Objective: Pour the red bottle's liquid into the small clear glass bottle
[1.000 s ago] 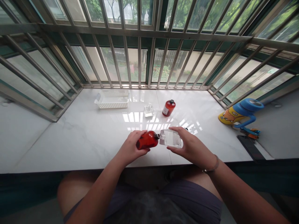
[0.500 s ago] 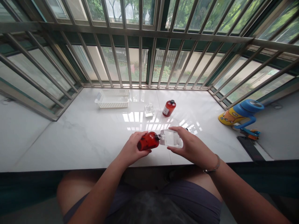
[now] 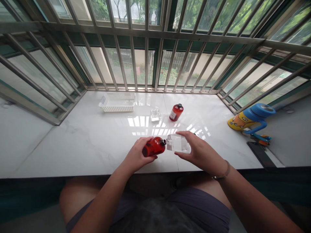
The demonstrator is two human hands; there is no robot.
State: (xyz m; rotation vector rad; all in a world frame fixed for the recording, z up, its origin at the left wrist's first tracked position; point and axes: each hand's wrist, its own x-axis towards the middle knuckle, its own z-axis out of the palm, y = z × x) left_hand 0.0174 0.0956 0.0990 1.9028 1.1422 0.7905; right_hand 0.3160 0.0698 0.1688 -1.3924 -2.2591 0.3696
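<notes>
Two bottles meet neck to neck: the left hand (image 3: 137, 154) clamps a tilted red bottle (image 3: 153, 146), the right hand (image 3: 199, 152) a clear flat bottle (image 3: 178, 143), just inside the front edge of the marble sill (image 3: 73, 152), with open stone leftward.

window: steel security bars (image 3: 146, 64) | sill: white marble ledge (image 3: 60, 145) | outside: green trees (image 3: 98, 9) | light: daylight

We see a red bottle (image 3: 154, 146) tipped on its side; its black neck meets the neck of a clear square bottle (image 3: 178, 143); both lie nearly level.
</notes>
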